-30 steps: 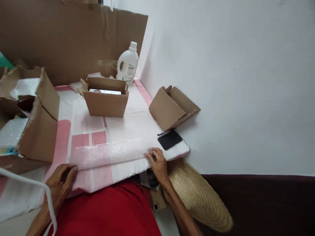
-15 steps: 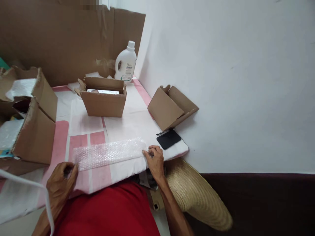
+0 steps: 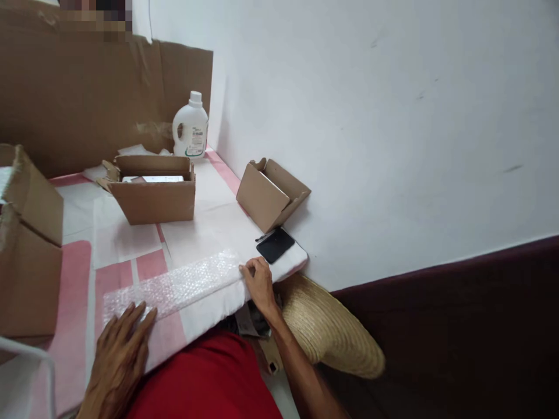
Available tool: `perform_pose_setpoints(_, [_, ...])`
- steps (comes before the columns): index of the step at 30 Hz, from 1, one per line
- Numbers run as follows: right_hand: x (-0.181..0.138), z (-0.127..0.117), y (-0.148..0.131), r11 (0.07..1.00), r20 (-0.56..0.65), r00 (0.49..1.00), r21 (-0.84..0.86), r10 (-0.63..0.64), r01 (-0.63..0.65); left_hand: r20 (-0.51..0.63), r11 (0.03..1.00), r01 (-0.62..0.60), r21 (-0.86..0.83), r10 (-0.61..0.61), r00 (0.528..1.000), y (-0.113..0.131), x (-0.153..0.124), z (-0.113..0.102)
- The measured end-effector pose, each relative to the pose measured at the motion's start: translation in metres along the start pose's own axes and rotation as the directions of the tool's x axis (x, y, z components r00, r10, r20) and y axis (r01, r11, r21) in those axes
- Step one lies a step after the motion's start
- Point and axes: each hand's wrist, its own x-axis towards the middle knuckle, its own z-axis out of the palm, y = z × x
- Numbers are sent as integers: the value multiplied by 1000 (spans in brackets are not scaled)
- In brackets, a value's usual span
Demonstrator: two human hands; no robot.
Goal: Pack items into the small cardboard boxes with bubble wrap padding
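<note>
Pink-and-white cloth covers our table (image 3: 209,221) beside a white wall. Along its near edge lies the bubble wrap strip (image 3: 183,282). Our left hand (image 3: 120,355) lies flat, fingers spread, on its left end. Our right hand (image 3: 259,285) pinches its right end, near a black pad (image 3: 275,245).

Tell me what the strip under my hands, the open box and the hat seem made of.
The strip: clear plastic bubble wrap, going by its glossy rows of small bubbles with the pink cloth showing through. The box: brown cardboard, matte, with creased flaps. The hat: probably woven straw or a similar fibre, pale tan with fine concentric ribbing.
</note>
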Motion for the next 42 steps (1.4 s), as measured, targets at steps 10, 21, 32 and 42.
perform_pose_setpoints(10, [-91, 55, -138, 641, 413, 554, 101, -723, 761, -52, 990, -142, -14, 141, 989, -19, -14, 19])
perform_pose_setpoints(21, [-38, 3, -13, 907, 449, 874, -261, -187, 329, 17, 998, 3, -61, -2, 1000, -2, -1, 5])
perform_pose_setpoints(32, [-61, 35, -97, 697, 278, 659, 56, -698, 715, -52, 999, 25, -44, -27, 998, 5, 8, -10])
perform_pose_setpoints(42, [-77, 80, -125, 610, 456, 520, 65, -722, 790, 116, 722, 692, 22, -689, 715, -5, 12, -56])
